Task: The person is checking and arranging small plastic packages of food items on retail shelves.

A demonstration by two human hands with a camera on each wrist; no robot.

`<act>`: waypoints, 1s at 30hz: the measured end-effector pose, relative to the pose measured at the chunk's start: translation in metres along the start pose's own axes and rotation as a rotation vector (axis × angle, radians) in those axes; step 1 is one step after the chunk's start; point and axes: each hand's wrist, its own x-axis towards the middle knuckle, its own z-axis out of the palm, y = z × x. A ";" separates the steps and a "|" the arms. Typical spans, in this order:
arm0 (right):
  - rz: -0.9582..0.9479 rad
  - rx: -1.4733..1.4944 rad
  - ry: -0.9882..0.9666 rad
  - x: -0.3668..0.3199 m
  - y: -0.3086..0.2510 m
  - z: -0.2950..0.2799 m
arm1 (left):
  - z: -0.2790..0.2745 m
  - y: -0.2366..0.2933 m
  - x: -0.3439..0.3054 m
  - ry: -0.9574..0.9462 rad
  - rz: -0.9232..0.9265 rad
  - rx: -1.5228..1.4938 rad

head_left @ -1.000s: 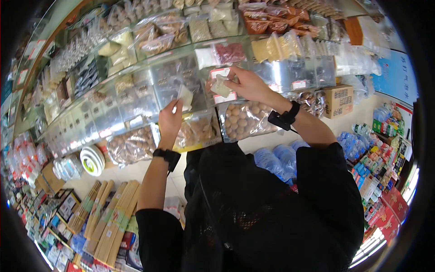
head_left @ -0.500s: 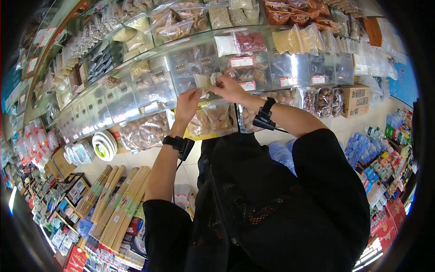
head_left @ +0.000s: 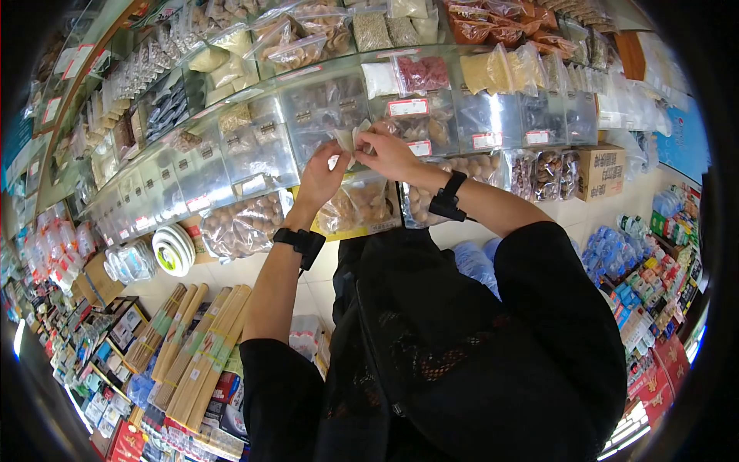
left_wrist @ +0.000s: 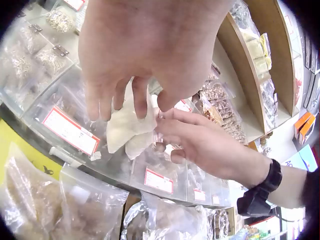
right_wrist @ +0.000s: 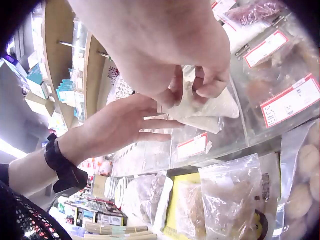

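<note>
Both hands meet in front of a wall of clear lidded bins (head_left: 254, 146). My right hand (head_left: 368, 141) pinches a pale flat piece (head_left: 346, 138) between thumb and fingertips; the right wrist view shows that pinch on the pale piece (right_wrist: 200, 107) closely. My left hand (head_left: 332, 158) reaches in from the left, its fingers lying along the same pale pieces (left_wrist: 127, 130), thumb close against them. In the left wrist view my left hand (left_wrist: 135, 102) hangs over the pieces and my right hand (left_wrist: 167, 120) comes from the right. How many pieces there are is unclear.
Red-bordered price labels (head_left: 409, 106) mark the bins. Bags of nuts (head_left: 239, 223) and a yellow-backed bag (head_left: 358, 204) hang below. Stacked plates (head_left: 173, 248) and wooden stick bundles (head_left: 192, 350) lie lower left; a cardboard box (head_left: 600, 171) and bottled water (head_left: 608, 246) are right.
A second ago my hands were apart, each with a pale piece. They have come together at one bin front, and my left hand has risen to meet my right.
</note>
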 end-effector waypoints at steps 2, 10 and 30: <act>0.002 0.062 -0.033 0.000 0.008 -0.001 | 0.004 0.005 0.002 0.032 -0.047 -0.058; 0.040 0.328 -0.147 -0.003 0.013 -0.025 | 0.015 0.033 0.010 0.118 -0.183 0.178; -0.001 -0.431 0.423 0.174 0.046 -0.193 | 0.029 0.015 0.022 0.212 -0.075 0.157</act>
